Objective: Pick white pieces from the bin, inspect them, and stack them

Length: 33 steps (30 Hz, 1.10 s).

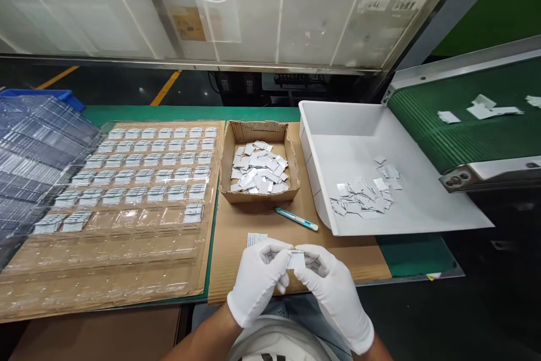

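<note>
Both hands wear white gloves and meet near the front edge of the table. A small flat white piece (296, 260) is pinched between them. My left hand (261, 275) is closed on its left side, and my right hand (332, 288) grips its right side with thumb and fingers. Just beyond the left hand, a few striped white pieces (256, 239) lie on the cardboard, partly hidden by the glove. A teal utility knife (297, 219) rests beyond the hands. Behind it stands a cardboard box (260, 197) holding a heap of similar white pieces (264, 168).
On the left, a clear plastic tray (127, 243) holds rows of stacked pieces in its far compartments. Nested clear trays (38, 141) stand beyond it. A white bin (310, 164) with loose pieces sits on the right, below a green conveyor (469, 136) carrying several pieces.
</note>
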Tool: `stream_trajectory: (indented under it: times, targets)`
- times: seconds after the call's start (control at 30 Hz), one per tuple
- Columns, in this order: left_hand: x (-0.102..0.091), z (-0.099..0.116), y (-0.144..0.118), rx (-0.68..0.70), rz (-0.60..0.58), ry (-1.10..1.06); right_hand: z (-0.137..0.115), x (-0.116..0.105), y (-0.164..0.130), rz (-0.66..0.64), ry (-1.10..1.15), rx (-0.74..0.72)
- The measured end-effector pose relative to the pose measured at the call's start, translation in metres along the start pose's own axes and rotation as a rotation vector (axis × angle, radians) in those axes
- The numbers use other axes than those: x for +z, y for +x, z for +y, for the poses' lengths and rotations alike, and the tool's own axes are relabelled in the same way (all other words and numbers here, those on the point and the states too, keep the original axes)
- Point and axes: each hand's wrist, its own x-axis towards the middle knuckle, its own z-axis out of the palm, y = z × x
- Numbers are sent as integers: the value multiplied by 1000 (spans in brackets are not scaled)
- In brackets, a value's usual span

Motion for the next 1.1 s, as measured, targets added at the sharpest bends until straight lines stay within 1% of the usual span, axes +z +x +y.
stream_trajectory:
  times: [0.13, 0.23, 0.4, 0.67, 0.9, 1.1]
  targets:
    - [-2, -7, 2, 28, -52, -58, 1, 0, -1, -12, -28, -3]
    - [-2, -13, 3, 55, -97, -152, 1, 0, -1, -21, -38, -4]
    - [1, -19, 2, 19, -138, -283, 0, 2, 0, -16, -22, 17]
    - [1, -18, 1, 20, -155, -325, -2, 4, 0, -37, 50, 34]
    - [3, -16, 1, -9, -136, -308, -3, 5, 0, -18, 51, 59]
    - [2, -17, 1, 2, -142, -307, -4, 6, -1, -13, 56, 65]
